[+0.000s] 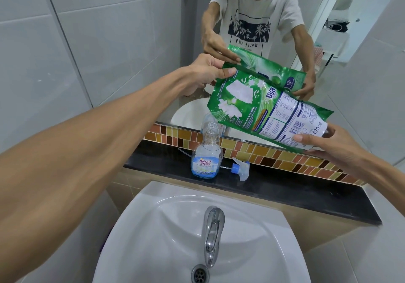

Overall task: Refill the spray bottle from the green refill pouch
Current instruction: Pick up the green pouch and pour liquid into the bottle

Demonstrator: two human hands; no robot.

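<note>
We hold the glossy green plastic refill pouch (263, 107) in the air above the back of the black stone bench (285, 186), tilted so that its top end is up on the left and its white-labelled bottom end is lower on the right. Our left hand (203, 74) pinches the upper left corner of the pouch between thumb and fingers. Our right hand (328, 142) cups the bottom end from below, thumb laid on the printed face and fingers under it.

The clear plastic spray bottle with the blue and white label (207, 155) stands upright on the bench, just under the lower left edge of the pouch and not touching it. Its neck is open, with no cap on it, and a little blue liquid sits at the bottom. Whether anything runs from the pouch into the neck we cannot tell.

The blue and translucent trigger sprayer head (240, 168) lies on its side on the bench just right of the bottle, its dip tube pointing toward the bottle.

The white ceramic washbasin (153, 228) with its chrome tap (212, 232) sits in front of the bench. A band of brown and orange mosaic tiles (274, 157) runs behind the bench, under the wall mirror (263, 8).
</note>
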